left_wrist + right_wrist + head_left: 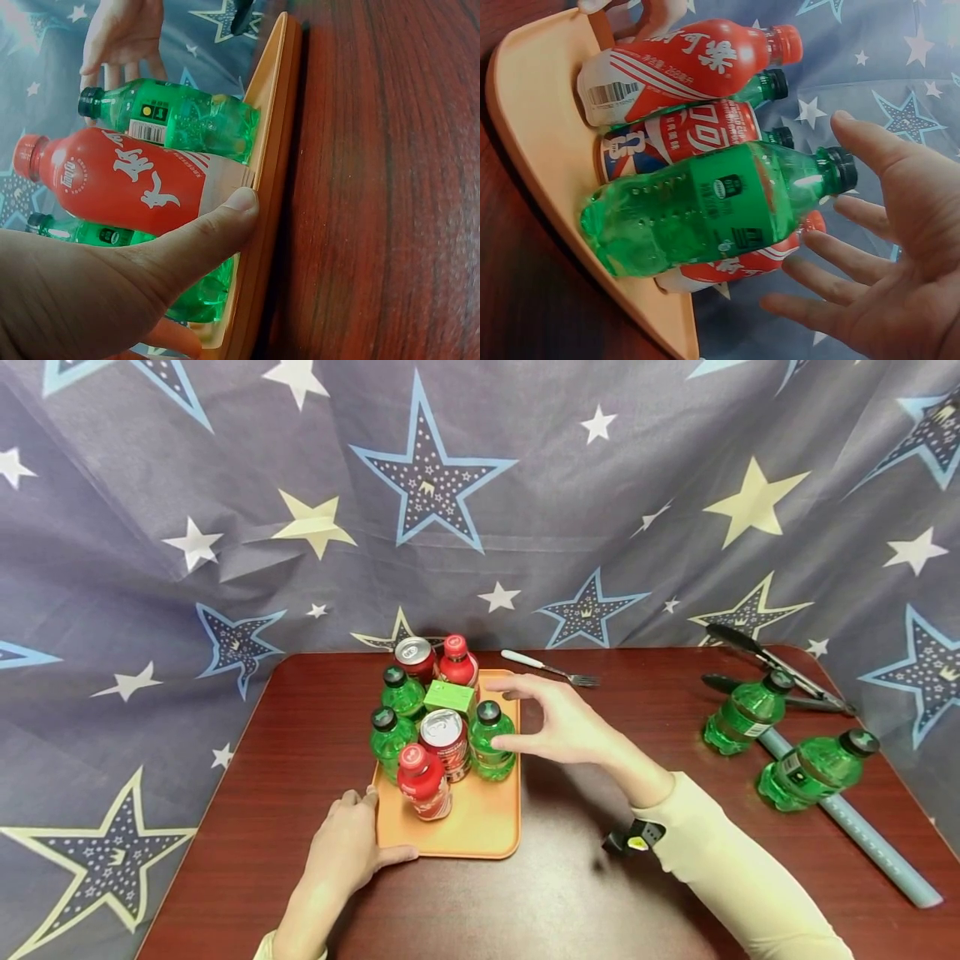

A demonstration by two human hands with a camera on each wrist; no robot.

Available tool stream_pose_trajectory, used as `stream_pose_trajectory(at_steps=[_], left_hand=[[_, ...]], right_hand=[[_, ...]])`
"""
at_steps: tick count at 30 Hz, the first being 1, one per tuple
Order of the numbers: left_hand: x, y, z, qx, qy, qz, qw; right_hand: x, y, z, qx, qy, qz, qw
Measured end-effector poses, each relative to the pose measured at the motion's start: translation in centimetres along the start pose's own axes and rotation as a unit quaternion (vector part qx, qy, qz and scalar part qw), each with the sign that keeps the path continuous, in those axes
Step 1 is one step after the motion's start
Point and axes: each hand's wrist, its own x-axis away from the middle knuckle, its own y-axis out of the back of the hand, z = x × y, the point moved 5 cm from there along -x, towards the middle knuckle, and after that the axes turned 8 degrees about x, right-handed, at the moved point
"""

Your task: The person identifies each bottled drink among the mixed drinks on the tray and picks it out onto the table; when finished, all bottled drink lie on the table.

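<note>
An orange tray [480, 827] carries several drinks. My left hand [341, 843] holds its near left corner, thumb along the front rim and fingers at the left side. Close to that thumb stands a red bottle [135, 180]. My right hand [558, 722] is spread around the upper part of a green bottle [697, 210] at the tray's right side, apart from it in the right wrist view. Also on the tray are two red cans, one in the middle [444, 735] and one at the back [415, 656], two green bottles at the left [390, 739], a rear red bottle [457, 664] and a green box [450, 697].
On the table's right side, two green bottles [746, 714] lean or lie near black-tipped tongs [780, 668] and a long pale blue bar [877, 839]. Behind the tray lies a fork [547, 668] with a light handle. A star-patterned curtain [525, 527] hangs along the back.
</note>
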Motion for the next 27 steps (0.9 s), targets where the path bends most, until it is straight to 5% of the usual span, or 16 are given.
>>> stream_pose_trajectory(at_steps=[27], left_hand=[[0.1, 0.0, 0.0, -0.002, -0.007, -0.009, 0.9999]], right_hand=[[0.3, -3.6, -1.2, -0.06, -0.033, 0.027, 0.9973]])
